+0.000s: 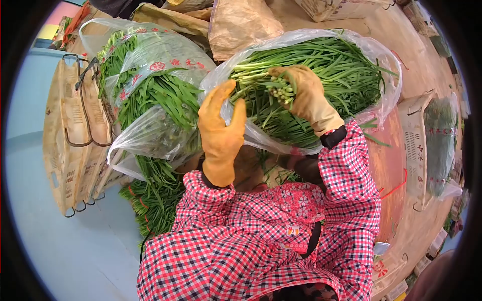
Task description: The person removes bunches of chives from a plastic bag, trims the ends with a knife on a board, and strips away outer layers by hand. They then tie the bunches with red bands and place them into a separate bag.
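Note:
Orange-tan work gloves cover both hands. My right hand (309, 98) is closed around a bunch of green chives (282, 90), and the cut pale stem ends face me. The bunch is held over a clear plastic bag (389, 90) full of long green chives (329, 57). At the left rim of that bag, my left hand (221, 130) is raised with thumb and fingers apart, and nothing shows between them. Left of it, a second clear bag (178, 47) with red print lies over more chives (173, 95).
Stacked plastic crates (65, 125) stand at the left by a pale blue surface (65, 241). Tied chives (150, 203) lie beside my left sleeve. Brown sacking (241, 27) is at the back. On the right are a reddish board (389, 165) and another crate (415, 150).

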`<state>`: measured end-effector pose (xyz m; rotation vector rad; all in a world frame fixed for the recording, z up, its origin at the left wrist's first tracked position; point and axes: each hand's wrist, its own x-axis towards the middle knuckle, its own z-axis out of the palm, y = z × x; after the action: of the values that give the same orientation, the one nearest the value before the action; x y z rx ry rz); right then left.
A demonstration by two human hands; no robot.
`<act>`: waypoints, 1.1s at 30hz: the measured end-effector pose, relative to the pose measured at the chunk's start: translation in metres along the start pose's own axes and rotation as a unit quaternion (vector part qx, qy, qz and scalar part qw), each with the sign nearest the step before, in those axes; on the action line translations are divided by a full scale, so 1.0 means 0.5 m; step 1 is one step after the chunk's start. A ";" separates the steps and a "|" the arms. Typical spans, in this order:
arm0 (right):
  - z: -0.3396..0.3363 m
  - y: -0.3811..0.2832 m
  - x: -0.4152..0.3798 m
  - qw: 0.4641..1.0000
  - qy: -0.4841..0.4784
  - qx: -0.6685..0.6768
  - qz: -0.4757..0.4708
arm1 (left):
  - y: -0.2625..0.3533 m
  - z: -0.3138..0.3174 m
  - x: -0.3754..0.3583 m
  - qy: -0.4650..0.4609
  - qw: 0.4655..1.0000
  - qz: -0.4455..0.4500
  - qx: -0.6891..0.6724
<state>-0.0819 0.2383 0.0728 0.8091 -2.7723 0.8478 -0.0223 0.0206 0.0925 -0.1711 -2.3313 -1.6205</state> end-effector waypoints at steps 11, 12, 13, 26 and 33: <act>0.002 0.010 -0.020 0.988 0.133 0.044 -0.062 | -0.021 0.081 0.101 -0.185 0.878 0.167 0.408; 0.009 0.013 -0.021 0.989 0.128 0.041 -0.068 | -0.028 0.077 0.119 -0.218 0.876 0.194 0.383; 0.017 0.016 -0.025 0.991 0.113 0.039 -0.065 | -0.036 0.074 0.140 -0.250 0.873 0.220 0.357; -0.043 0.006 -0.032 0.972 0.198 0.125 -0.032 | -0.146 0.054 0.172 -0.360 0.904 0.122 0.197; -0.029 -0.004 -0.026 0.976 0.210 0.038 -0.048 | -0.098 0.186 0.077 -0.325 0.793 0.143 0.495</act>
<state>-0.0700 0.2508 0.0823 0.6738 -2.3272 0.9825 -0.0877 0.0872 0.0305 -0.8775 -3.0910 -0.0152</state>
